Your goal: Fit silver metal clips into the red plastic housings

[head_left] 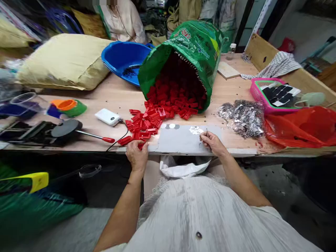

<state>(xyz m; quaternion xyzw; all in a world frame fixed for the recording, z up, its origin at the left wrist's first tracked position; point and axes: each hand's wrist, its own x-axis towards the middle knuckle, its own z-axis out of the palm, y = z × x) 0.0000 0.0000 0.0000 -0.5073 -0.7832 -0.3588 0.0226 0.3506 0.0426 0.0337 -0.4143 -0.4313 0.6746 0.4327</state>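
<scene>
My left hand (137, 155) is closed at the table's front edge, its fingertips on a red plastic piece (141, 145) at the near end of the pile. Over the right part of a grey mat (178, 140), my right hand (212, 142) pinches a thin, dark, pointed tool that looks like tweezers (207, 132). Just beyond it lies a small heap of shiny silver bits (196, 130). Red plastic pieces (147, 120) spill towards me out of a green woven sack (194, 42) lying on its side.
A white power bank (107, 116) with a black cable and a red-handled lever (90, 135) are on the left. Bags of silver parts (248, 117), a pink basket (258, 92) and a red plastic bag (301, 126) lie right. A blue basin (123, 57) stands behind; a person (123, 21) sits across.
</scene>
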